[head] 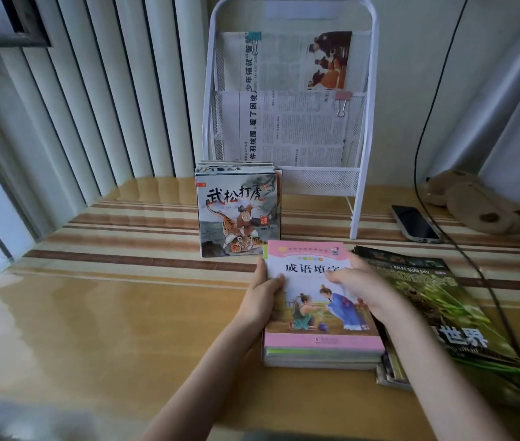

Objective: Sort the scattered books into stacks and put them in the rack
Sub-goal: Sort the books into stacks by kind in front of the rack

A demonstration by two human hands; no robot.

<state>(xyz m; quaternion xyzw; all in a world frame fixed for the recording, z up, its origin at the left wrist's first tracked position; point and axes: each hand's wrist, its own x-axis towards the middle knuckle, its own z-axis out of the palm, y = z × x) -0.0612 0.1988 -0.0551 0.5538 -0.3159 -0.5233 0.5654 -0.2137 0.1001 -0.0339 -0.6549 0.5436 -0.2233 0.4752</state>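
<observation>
Both hands' grip holds the pink book stack [322, 300] on the striped glossy table [109, 313], white rack [287, 100] beyond, vertical blinds [93, 90] far left.

The tiger-cover book [239, 214] is titled "武松打虎". The pink-bordered book [315, 300] reads "成语填", its last character hidden. The green book [436, 310] shows "BAI KE QUAN SHU" and "世界". A newspaper [287, 128] headline includes "暖了困境".

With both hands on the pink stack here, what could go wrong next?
1. The left hand and right hand hold only the sides of the pink-covered book stack; lower books might slip when lifted.
2. The white wire rack already holds clipped newspapers, so room may be tight.
3. The green-covered magazine pile touches the stack and might be dragged along.
</observation>
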